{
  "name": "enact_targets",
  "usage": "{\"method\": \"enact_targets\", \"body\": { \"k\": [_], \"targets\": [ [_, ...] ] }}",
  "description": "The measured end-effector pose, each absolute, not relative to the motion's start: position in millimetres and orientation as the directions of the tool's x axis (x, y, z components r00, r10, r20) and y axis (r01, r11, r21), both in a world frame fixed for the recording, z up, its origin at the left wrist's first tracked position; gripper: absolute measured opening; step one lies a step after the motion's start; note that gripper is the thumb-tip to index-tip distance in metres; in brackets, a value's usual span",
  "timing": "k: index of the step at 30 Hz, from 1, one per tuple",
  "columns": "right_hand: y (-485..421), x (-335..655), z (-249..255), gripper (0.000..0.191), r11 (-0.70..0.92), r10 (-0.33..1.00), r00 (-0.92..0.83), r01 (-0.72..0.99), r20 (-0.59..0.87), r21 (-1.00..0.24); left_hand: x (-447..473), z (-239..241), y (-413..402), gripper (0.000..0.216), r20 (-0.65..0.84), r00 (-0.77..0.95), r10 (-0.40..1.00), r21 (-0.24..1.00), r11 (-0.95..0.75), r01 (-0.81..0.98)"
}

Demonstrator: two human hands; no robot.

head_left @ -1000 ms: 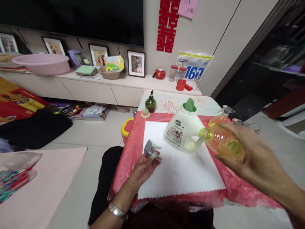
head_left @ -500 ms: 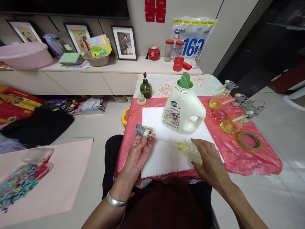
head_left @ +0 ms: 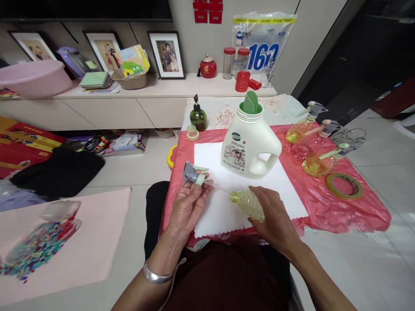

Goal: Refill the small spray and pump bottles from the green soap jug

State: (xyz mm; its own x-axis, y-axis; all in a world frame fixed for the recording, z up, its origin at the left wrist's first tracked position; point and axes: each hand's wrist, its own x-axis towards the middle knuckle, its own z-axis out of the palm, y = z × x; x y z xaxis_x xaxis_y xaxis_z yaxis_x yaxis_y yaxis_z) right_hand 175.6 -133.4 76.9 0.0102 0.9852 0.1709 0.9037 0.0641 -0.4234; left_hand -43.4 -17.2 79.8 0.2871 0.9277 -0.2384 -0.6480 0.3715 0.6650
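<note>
My left hand (head_left: 189, 206) is closed round a grey spray trigger head (head_left: 192, 174) with a pale green collar; its thin clear dip tube runs right into the neck of a small clear yellowish bottle (head_left: 246, 203). My right hand (head_left: 275, 219) grips that bottle, which lies tilted with its neck pointing left, just above a white cloth (head_left: 223, 207) on the red table cover (head_left: 353, 207). Behind the hands stands a white detergent jug (head_left: 249, 144) with a green spout, open at the top.
Three filled spray bottles (head_left: 311, 142) lie at the right of the table beside a roll of green tape (head_left: 344, 185). A dark green pump bottle (head_left: 198, 117) and a small cap (head_left: 192, 133) stand at the back left. A low cabinet (head_left: 129, 108) runs behind.
My right hand brought the bottle from the right down to the cloth, then slid it left toward the trigger head. The dip tube now enters the bottle's neck. The view tilted down.
</note>
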Motion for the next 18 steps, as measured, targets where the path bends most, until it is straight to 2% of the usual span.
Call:
{"method": "enact_targets", "body": {
  "k": [10,18],
  "targets": [
    [-124.7,148.5,80.0,0.080,0.049,0.986,0.052,0.821,0.160,-0.569,-24.8,76.6,-41.0,0.044,-0.189,0.364,0.912,0.756,0.371,-0.539],
    [-121.8,141.3,73.7,0.080,-0.014,0.989,0.103,0.767,0.102,-0.641,-24.2,78.0,-45.0,0.043,-0.175,0.375,0.911,0.758,0.367,-0.539]
  ]
}}
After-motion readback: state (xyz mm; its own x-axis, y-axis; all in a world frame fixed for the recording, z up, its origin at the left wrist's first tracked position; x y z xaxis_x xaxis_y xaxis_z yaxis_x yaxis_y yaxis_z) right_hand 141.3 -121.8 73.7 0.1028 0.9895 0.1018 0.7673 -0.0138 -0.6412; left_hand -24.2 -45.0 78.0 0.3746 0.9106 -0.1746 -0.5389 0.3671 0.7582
